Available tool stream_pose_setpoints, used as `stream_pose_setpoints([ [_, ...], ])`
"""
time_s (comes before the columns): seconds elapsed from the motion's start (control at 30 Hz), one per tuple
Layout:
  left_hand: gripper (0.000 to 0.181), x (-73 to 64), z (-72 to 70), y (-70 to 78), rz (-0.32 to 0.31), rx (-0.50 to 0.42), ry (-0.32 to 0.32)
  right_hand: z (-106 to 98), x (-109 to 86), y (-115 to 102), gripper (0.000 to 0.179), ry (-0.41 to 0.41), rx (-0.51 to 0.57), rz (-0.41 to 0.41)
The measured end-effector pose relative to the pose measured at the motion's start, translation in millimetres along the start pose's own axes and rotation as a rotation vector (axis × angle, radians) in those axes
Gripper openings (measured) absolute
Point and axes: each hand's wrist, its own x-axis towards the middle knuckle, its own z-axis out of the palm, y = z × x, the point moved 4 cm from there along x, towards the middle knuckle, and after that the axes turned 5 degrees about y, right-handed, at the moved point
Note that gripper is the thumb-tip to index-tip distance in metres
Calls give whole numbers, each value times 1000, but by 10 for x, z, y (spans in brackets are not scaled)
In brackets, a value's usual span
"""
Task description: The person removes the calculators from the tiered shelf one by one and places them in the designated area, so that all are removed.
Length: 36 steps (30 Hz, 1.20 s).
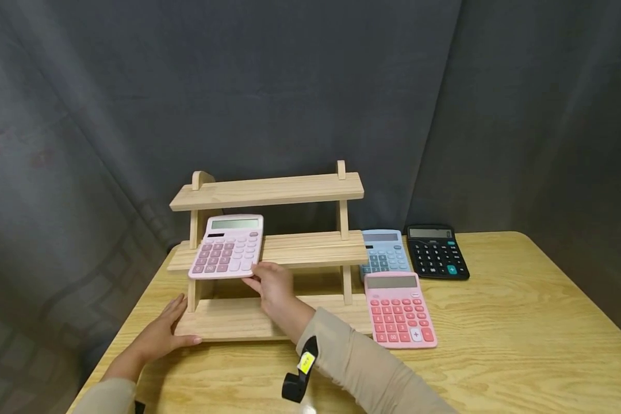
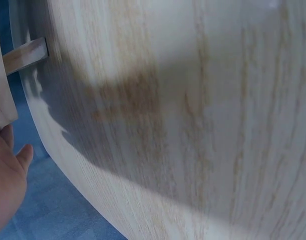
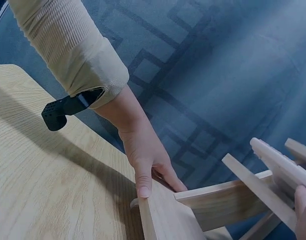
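Note:
My right hand point(image 1: 276, 287) pinches a light pink calculator point(image 1: 229, 247) by its lower right corner. The calculator leans at the left end of the middle tier of a three-tier wooden display shelf point(image 1: 269, 192), its keys and screen facing me. At the shelf's bottom left corner, my left hand point(image 1: 160, 332) holds the lowest board, thumb along the front edge and fingers around the end. The right wrist view shows that left hand point(image 3: 145, 152) on the board, with the calculator point(image 3: 285, 162) edge-on at the right.
Right of the shelf, a pink calculator point(image 1: 399, 310) lies in front of a blue calculator point(image 1: 385, 250), which is partly hidden. A black calculator point(image 1: 437, 253) sits beside them. All are on the wooden table point(image 1: 528, 322); a dark curtain point(image 1: 300, 86) hangs behind.

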Motion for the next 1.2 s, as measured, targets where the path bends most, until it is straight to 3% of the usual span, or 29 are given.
stream_pose_setpoints([
  [0.27,99,0,-9,-23,-17,-2,-20,-31,-116,-174,9,-72,-27,-7],
  [0.63,98,-12,-40,21,-9,-1,-8,-105,-246,-519,11,-89,4,1],
  [1.0,98,-23,-10,12,0,-21,-9,-412,-332,-850,10,-125,56,-36],
  [1.2,99,-23,-22,14,-13,-12,-17,-619,-378,-985,11,-142,26,-62],
])
